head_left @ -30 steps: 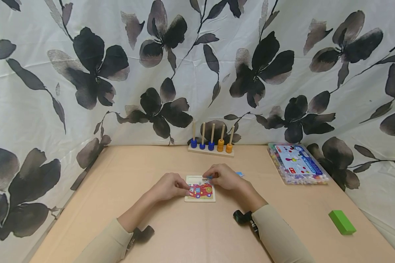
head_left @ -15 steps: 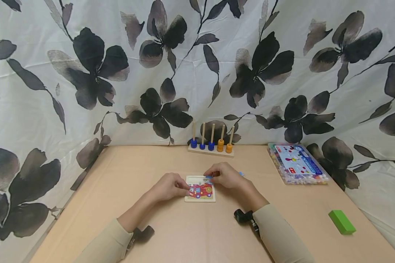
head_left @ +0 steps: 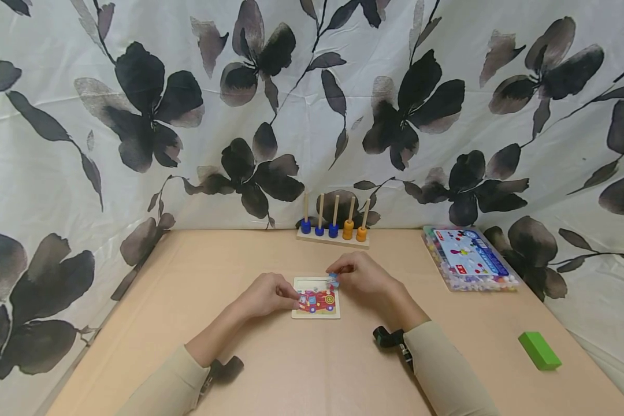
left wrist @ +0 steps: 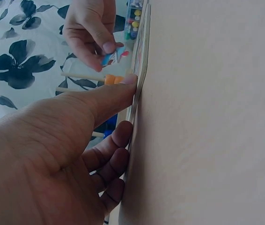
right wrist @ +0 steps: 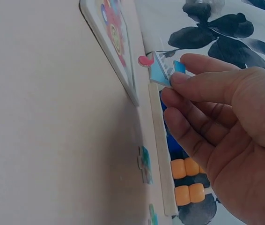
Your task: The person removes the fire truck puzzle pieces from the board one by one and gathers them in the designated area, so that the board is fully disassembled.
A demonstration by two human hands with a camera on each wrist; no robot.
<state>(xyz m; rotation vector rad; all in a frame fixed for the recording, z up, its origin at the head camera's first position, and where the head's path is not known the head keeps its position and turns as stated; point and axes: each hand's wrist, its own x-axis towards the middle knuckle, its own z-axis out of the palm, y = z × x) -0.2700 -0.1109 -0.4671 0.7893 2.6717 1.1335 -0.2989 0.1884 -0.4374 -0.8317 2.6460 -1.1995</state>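
Note:
A small jigsaw board [head_left: 316,313] with a pale frame and a red vehicle picture lies on the table. My left hand [head_left: 268,296] holds its left edge; in the left wrist view the thumb [left wrist: 118,91] rests at the frame, the other fingers curled beside it. My right hand [head_left: 364,276] pinches a light blue jigsaw piece [head_left: 333,280] just over the board's upper right corner. In the right wrist view this jigsaw piece [right wrist: 159,70] has a pink knob and white markings, tilted between thumb and forefinger, apart from the board.
Loose jigsaw pieces [right wrist: 145,165] lie beyond the board in the right wrist view. A peg stacker [head_left: 334,238] with blue and orange beads stands at the back. To the right are a clear box of beads [head_left: 470,260] and a green block [head_left: 540,351].
My right hand has drawn back slightly to the right, lifting and tilting the blue jigsaw piece off the board's top right corner. The left hand has stayed put.

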